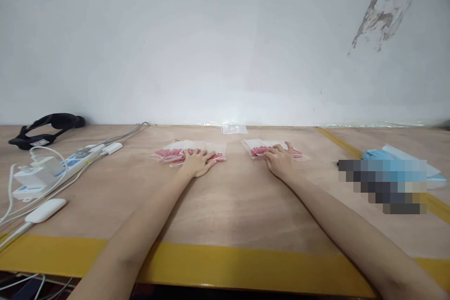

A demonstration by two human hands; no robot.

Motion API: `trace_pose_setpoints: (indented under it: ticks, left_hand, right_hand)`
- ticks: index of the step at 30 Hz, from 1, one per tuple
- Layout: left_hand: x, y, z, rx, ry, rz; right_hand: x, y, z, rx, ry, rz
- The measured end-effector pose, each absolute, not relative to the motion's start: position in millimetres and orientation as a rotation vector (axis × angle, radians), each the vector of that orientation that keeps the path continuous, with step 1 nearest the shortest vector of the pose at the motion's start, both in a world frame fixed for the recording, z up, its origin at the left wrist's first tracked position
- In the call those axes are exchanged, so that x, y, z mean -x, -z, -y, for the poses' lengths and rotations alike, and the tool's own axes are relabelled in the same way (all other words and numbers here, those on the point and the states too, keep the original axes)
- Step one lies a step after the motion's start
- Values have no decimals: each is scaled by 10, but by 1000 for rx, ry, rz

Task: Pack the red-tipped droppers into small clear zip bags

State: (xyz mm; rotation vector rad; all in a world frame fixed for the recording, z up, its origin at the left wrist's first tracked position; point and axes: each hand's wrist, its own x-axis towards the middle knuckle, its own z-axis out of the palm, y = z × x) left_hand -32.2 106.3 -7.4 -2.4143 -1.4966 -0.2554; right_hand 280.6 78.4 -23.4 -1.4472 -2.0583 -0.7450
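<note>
Pressing down flat, left hand point(197, 163) lies spread on the left pile point(167, 153) of bags, right hand point(280, 160) likewise on the right pile point(255, 150), far across the table point(228, 206). Slick bags, so a sideways shove could easily fan them out.

A white wall point(176, 47) fills the upper half of the view and is evenly lit. A scraped paint patch point(388, 7) marks its upper right. Below the wall is a light plywood tabletop point(228, 206). Yellow tape point(246, 267) edges its near side. A second strip point(338, 143) runs diagonally at the right.
</note>
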Motion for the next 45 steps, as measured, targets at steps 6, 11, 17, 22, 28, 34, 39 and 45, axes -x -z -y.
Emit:
trace_pose_setpoints:
  ticks: [6,11,17,22,28,34,39,45]
  left_hand:
    - [488,93,-973,2313,415,1423]
    - [370,78,-829,2308,625,1095]
    - [159,120,-755,2393,679,1015]
    - [145,157,-767,2416,684,1093]
    - [157,174,-805,2416,717,1135]
    - [153,160,-802,2476,787,1051]
    - [59,171,-798,2568,845,916]
    - [-52,139,-794,2774,622,695]
  right_hand:
    - [-2615,153,-838,1455,577,1848]
    - [-2339,105,-853,1412,604,1954]
    - [-2295,218,-875,1702,703,1913]
    - [-2386,189,-953,1659,846,1984]
    - [-2175,54,-929,1360,887,1858]
    - [-1768,136,-752,823,671,2407]
    - [-1988,155,-828,1232,300,2187]
    - [-2394,162,-868,1500,322,2316]
